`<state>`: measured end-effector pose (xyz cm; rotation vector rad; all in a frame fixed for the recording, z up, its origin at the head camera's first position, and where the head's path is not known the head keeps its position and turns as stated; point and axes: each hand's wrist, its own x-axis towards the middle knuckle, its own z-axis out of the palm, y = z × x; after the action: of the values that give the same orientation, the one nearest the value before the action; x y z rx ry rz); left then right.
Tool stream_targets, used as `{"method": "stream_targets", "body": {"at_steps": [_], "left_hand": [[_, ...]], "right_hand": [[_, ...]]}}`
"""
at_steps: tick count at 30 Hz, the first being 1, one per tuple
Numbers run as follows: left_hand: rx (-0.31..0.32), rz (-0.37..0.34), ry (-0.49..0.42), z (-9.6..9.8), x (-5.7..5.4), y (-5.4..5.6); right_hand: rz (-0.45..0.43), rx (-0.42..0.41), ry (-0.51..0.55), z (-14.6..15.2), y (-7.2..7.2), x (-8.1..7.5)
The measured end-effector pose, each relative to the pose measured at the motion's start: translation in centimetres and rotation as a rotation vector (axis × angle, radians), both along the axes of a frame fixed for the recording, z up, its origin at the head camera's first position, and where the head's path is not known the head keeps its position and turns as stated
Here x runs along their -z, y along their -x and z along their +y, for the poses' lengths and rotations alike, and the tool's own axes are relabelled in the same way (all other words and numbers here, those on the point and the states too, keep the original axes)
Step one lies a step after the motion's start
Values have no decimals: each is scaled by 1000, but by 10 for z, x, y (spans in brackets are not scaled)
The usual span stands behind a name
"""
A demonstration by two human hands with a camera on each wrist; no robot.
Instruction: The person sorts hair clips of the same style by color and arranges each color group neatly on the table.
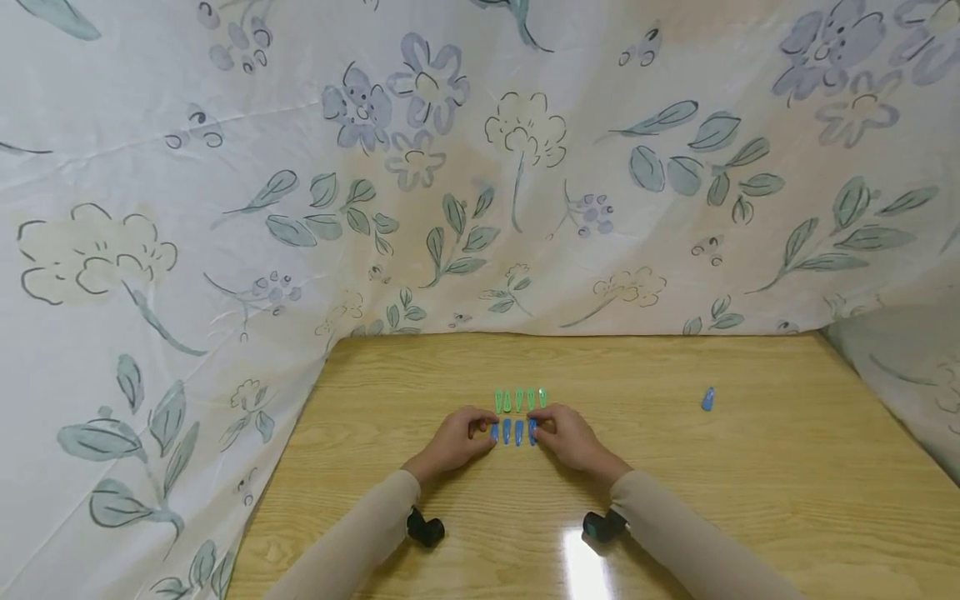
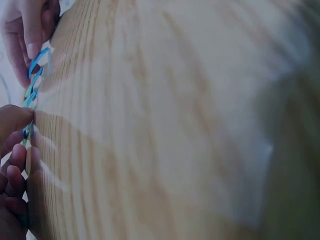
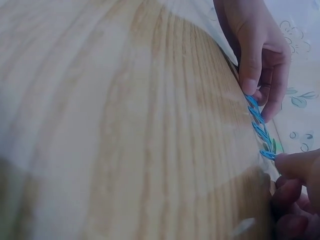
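Note:
Several blue hair clips [image 1: 518, 433] lie side by side in a short row on the table. My left hand [image 1: 454, 440] pinches the leftmost blue hair clip [image 3: 251, 100] between thumb and fingertip. At the other end, my right hand [image 1: 572, 437] has thumb and index finger on the rightmost blue hair clip [image 2: 37, 61]. Just beyond this row stands a matching row of several green hair clips [image 1: 519, 398]. Part of the end blue clips is hidden by the fingers.
A single blue hair clip [image 1: 708, 399] lies apart on the right side of the wooden table [image 1: 645, 375]. Floral cloth [image 1: 480, 250] hangs along the back and both sides. A bright reflection shows near the front edge.

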<state>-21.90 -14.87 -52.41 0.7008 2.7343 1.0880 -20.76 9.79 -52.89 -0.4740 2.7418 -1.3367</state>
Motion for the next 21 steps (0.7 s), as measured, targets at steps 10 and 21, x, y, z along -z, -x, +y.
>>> {"method": "stream_targets", "body": {"at_steps": [10,21], "left_hand": [[-7,-7,2,1,0,0],[0,-10,-4,0,-1,0]], "right_hand": [[13,7,-44,-1,0,-2],[24,6,-90,-4,-1,-2]]}}
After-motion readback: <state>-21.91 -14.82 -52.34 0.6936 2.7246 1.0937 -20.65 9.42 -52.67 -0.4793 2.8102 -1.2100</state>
